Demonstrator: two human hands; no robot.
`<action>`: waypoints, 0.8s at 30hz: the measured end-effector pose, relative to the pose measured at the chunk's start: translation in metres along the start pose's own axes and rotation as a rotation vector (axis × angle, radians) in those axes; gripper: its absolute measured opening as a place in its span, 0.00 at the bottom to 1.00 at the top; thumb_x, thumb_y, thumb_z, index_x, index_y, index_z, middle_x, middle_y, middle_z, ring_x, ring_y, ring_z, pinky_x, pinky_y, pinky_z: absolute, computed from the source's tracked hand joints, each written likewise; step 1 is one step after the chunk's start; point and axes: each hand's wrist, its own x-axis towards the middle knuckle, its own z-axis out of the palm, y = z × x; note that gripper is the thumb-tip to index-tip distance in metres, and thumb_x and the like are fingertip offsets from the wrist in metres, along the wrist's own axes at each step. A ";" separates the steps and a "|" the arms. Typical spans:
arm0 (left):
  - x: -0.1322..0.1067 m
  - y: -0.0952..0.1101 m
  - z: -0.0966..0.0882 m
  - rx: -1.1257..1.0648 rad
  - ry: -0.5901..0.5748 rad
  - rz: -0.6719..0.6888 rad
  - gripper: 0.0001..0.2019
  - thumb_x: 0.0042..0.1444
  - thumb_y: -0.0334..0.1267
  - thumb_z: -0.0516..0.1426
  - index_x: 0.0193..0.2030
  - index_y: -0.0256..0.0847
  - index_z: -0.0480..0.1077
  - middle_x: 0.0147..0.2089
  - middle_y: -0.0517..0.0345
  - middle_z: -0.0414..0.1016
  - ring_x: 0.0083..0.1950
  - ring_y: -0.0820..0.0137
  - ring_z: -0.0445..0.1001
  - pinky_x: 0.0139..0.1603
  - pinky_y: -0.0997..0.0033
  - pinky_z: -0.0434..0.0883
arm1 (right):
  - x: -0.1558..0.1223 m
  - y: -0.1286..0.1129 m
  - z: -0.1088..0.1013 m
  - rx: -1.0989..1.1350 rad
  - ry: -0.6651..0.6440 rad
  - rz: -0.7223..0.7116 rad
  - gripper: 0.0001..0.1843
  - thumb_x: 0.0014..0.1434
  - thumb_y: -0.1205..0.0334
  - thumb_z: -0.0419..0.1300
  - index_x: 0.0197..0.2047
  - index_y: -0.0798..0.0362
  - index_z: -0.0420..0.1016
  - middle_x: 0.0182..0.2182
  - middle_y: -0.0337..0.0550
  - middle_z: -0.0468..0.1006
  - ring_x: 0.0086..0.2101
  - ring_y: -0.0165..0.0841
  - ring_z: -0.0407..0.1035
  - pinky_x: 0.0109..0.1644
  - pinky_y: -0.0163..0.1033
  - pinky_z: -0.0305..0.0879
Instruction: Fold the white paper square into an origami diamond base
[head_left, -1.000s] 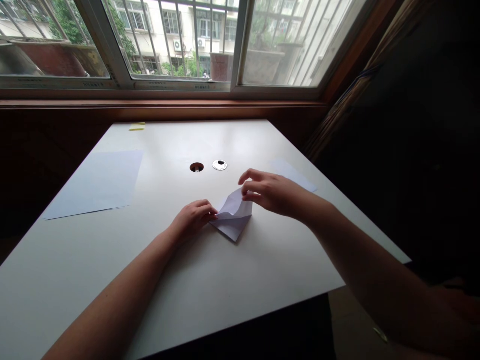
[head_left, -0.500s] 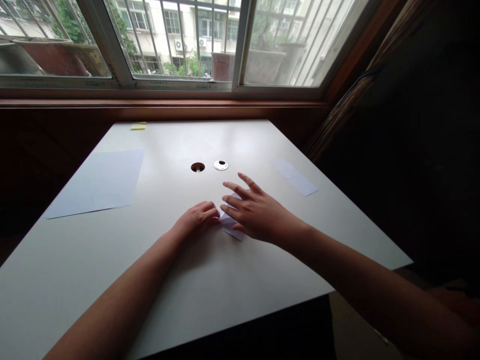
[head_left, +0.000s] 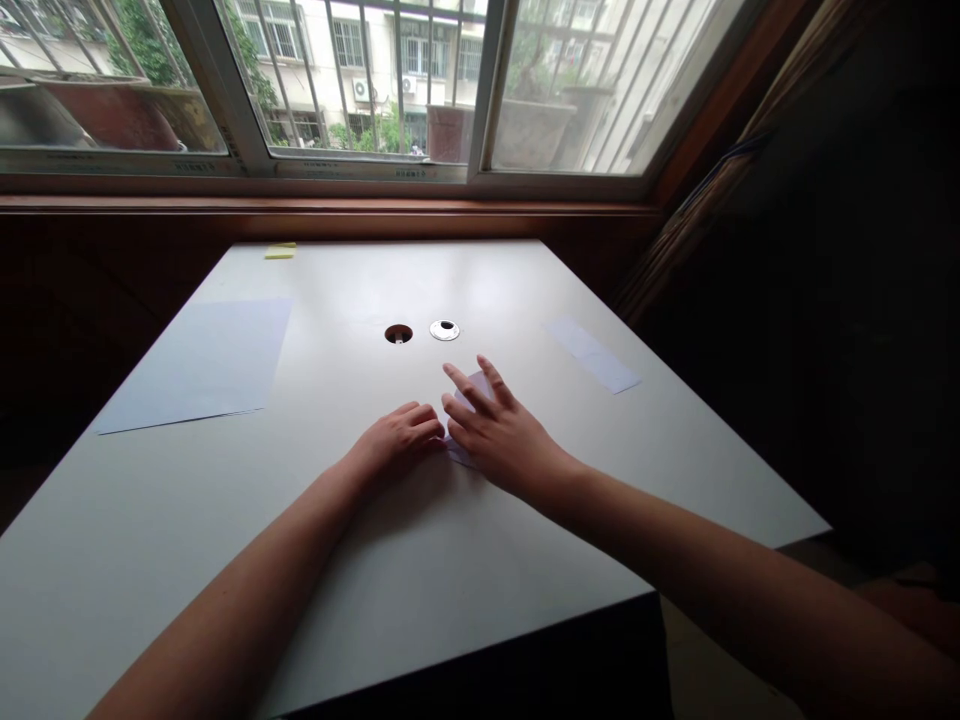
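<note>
A small folded piece of pale paper lies on the white table in front of me, mostly covered by my hands. My left hand rests at its left edge, fingers curled together and closed on the paper's edge. Over the paper lies my right hand, its fingers stretched out and spread, pressing on the sheet from above. Paper shows between its fingers and in a small strip below them. The folds under the right palm are hidden.
Larger pale sheets lie at the left, and a creased paper strip at the right. Behind my hands are a round table hole and its silver cover. Yellow sticky notes sit near the far edge, below a barred window.
My right hand has slid slightly down over the paper, covering more of its lower part, and its fingers have bent a little. My left hand stays in place at the edge.
</note>
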 end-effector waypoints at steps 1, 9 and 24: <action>0.000 0.001 0.000 0.005 0.000 0.003 0.10 0.69 0.41 0.51 0.41 0.41 0.71 0.41 0.53 0.72 0.41 0.68 0.69 0.44 0.68 0.70 | -0.001 0.000 0.001 0.021 0.008 -0.001 0.11 0.64 0.67 0.55 0.46 0.54 0.78 0.53 0.53 0.74 0.67 0.56 0.51 0.69 0.70 0.47; -0.001 0.002 0.001 0.049 0.041 0.068 0.08 0.67 0.41 0.54 0.47 0.42 0.70 0.51 0.51 0.72 0.52 0.61 0.69 0.54 0.58 0.70 | -0.011 0.021 0.019 0.166 0.050 -0.067 0.16 0.61 0.70 0.61 0.51 0.47 0.77 0.62 0.47 0.68 0.68 0.52 0.47 0.70 0.71 0.40; -0.001 0.008 -0.001 0.023 -0.008 0.024 0.05 0.67 0.35 0.52 0.44 0.41 0.68 0.47 0.50 0.72 0.48 0.63 0.70 0.49 0.61 0.71 | -0.042 0.031 0.073 0.728 0.363 0.607 0.39 0.59 0.57 0.65 0.68 0.41 0.52 0.60 0.55 0.61 0.57 0.47 0.64 0.58 0.58 0.69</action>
